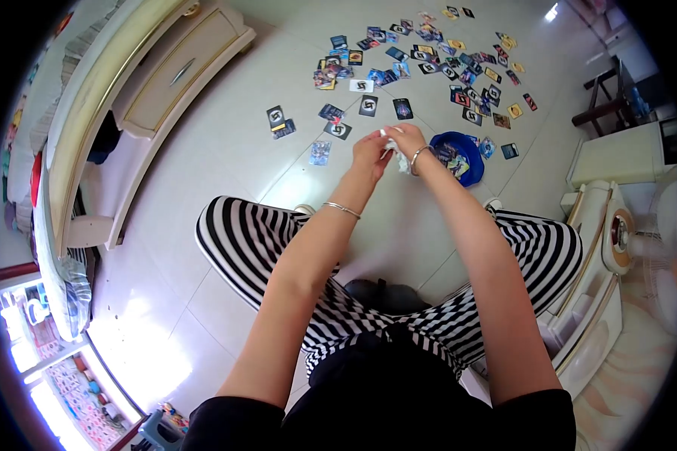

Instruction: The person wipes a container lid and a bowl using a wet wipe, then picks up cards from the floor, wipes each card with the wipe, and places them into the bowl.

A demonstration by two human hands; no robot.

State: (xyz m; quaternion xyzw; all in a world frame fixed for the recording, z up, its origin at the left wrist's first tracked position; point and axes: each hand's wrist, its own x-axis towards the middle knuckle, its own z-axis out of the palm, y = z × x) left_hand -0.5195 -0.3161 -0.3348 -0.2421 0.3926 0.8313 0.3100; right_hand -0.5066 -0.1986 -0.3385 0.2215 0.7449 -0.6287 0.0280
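A crumpled white tissue (401, 160) hangs between my two hands, above the tiled floor and in front of my knees. The fingers of my left hand (370, 153) are closed on its left side. My right hand (407, 140) pinches it from the right, so part of the tissue is hidden behind the fingers. Just to the right of my right hand stands a round blue basin (475, 171) with cards lying in it. Several trading cards are nearest to my hands, including a dark card (403, 109) and a blue-white card (320, 153).
Many more cards (429, 68) are scattered over the far floor. A cream bed frame with a drawer (174, 73) runs along the left. At the right are a dark wooden stool (602, 98) and a cream cabinet (609, 159). My striped legs flank the floor before me.
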